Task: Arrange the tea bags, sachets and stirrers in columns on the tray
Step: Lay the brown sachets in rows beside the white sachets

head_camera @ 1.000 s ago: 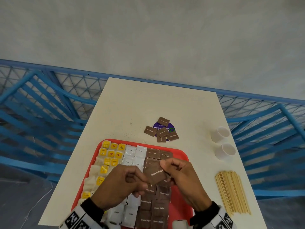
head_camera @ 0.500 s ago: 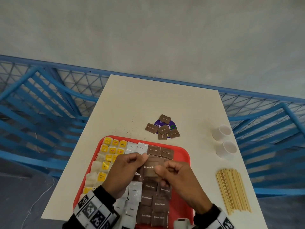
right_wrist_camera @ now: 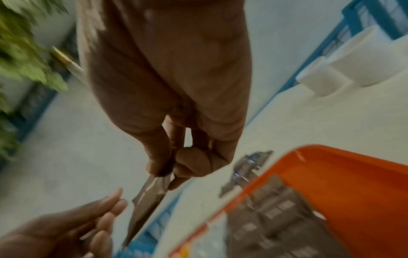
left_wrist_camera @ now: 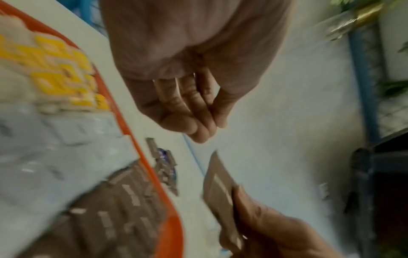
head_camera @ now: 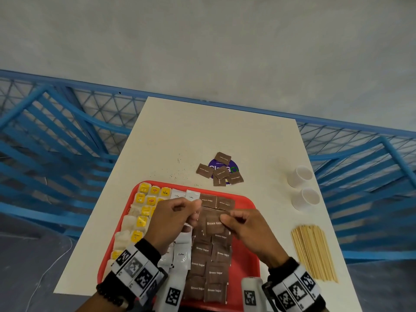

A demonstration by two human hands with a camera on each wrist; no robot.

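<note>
I take the tray [head_camera: 247,255] as my landmark. My right hand [head_camera: 249,233] pinches one brown sachet [head_camera: 213,224] between thumb and fingers, raised over the tray's far middle; the right wrist view shows that sachet [right_wrist_camera: 150,197] edge-on in the pinch. My left hand [head_camera: 173,219] hangs just left of it, fingers loosely curled and thumb near the fingertips; from the left wrist view I judge it holds nothing [left_wrist_camera: 189,108].

Progress, as I judge it, is well past halfway. On the tray's left side lie the tea bags [head_camera: 144,212] with yellow tags, several columns wide. Right of them run two columns of white coffee sachets [head_camera: 182,255], then two columns of brown sugar sachets [head_camera: 209,273]. The tray's right strip is bare red.

Left to do: five brown sachets [head_camera: 219,170] lie in a loose heap on the table just beyond the tray's far edge, on top of a purple sticker [head_camera: 229,165]. The stirrers [head_camera: 313,253] lie in one bundle on the table to the right of the tray, none yet moved; I expect they go on the bare strip.

Counts: one sachet in hand, five in the heap, about a dozen brown ones laid down, though my hands hide some. Tea bags and coffee sachets I cannot count for the same reason. The stirrers are too many and too fine to count. Two white cups [head_camera: 301,176] stand right of the tray's far corner.
</note>
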